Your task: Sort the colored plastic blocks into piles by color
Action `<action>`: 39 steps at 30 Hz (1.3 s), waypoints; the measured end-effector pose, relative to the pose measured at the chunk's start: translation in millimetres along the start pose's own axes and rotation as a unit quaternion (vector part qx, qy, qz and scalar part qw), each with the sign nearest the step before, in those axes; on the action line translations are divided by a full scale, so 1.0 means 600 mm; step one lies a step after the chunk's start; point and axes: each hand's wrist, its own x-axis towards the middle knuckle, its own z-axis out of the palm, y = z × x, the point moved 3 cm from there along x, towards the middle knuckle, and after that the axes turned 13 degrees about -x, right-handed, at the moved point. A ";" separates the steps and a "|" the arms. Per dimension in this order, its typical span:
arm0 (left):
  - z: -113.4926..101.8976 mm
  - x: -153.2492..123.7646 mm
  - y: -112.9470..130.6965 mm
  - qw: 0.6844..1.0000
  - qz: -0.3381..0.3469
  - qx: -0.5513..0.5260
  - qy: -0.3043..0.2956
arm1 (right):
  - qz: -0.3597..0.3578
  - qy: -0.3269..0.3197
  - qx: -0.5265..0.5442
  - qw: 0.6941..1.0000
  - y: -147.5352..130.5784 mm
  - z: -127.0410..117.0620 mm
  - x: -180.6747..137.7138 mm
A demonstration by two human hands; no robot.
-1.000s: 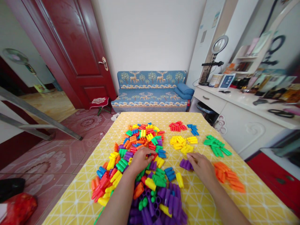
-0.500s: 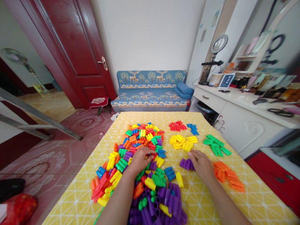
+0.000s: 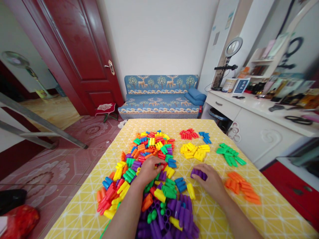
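My left hand rests over the large mixed pile of plastic tube-shaped building blocks. Its thumb and fingers are bent together by a red piece; what they pinch, if anything, is hidden. On the right, my right hand has its thumb and fingers around a ribbed purple block on the cloth. Just beyond it lie yellow blocks, and to its right orange blocks. Many purple blocks crowd the near end of the mixed pile.
Separate groups of red blocks, blue blocks and green blocks lie on the yellow patterned tablecloth. Behind the table stands a blue sofa; a white dresser is at the right.
My right hand has shifted back and slightly left, from beside the yellow blocks to around the purple block. My left hand stays in about the same place.
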 end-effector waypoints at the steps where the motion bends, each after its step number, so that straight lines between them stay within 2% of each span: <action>1: 0.000 0.000 0.000 1.000 0.001 0.001 0.001 | -0.013 -0.007 0.001 1.000 -0.005 0.002 0.000; 4: 0.000 0.000 0.000 1.000 0.002 0.003 0.001 | -0.026 -0.002 0.002 1.000 -0.007 0.006 0.001; 8: 0.000 0.001 0.003 1.000 0.003 0.002 -0.002 | 0.008 0.047 -0.019 0.999 0.013 0.005 0.004; 12: -0.002 0.001 0.005 1.000 0.002 0.001 -0.003 | 0.020 0.107 -0.026 0.994 0.017 -0.009 0.001; 14: -0.002 0.001 0.006 1.000 0.004 -0.002 -0.004 | 0.011 0.110 -0.002 0.994 0.006 -0.020 -0.001; 16: -0.002 0.000 0.007 1.000 0.005 -0.005 -0.006 | -0.003 0.059 0.049 0.997 -0.012 -0.029 -0.002; 21: -0.002 0.000 0.005 1.000 -0.004 -0.001 -0.002 | -0.059 -0.181 0.121 0.974 -0.061 -0.039 -0.014; 23: -0.001 0.000 0.004 1.000 -0.002 0.002 0.000 | -0.073 -0.214 0.118 0.967 -0.076 -0.042 -0.020; 25: 0.000 0.000 0.002 1.000 0.001 0.003 -0.001 | -0.086 -0.217 0.111 0.966 -0.088 -0.044 -0.024; 28: 0.001 0.000 -0.001 1.000 0.005 0.002 0.000 | -0.103 -0.204 0.098 0.969 -0.101 -0.041 -0.026; 32: 0.000 0.001 -0.002 1.000 0.008 -0.004 0.002 | -0.082 -0.165 0.097 0.978 -0.097 -0.033 -0.019; 35: -0.002 0.001 0.000 1.000 0.006 -0.012 -0.002 | -0.052 -0.080 0.140 0.986 -0.074 -0.032 -0.004; 39: -0.003 0.000 0.004 1.000 0.003 -0.014 -0.005 | 0.067 0.091 0.191 0.975 0.000 -0.045 0.028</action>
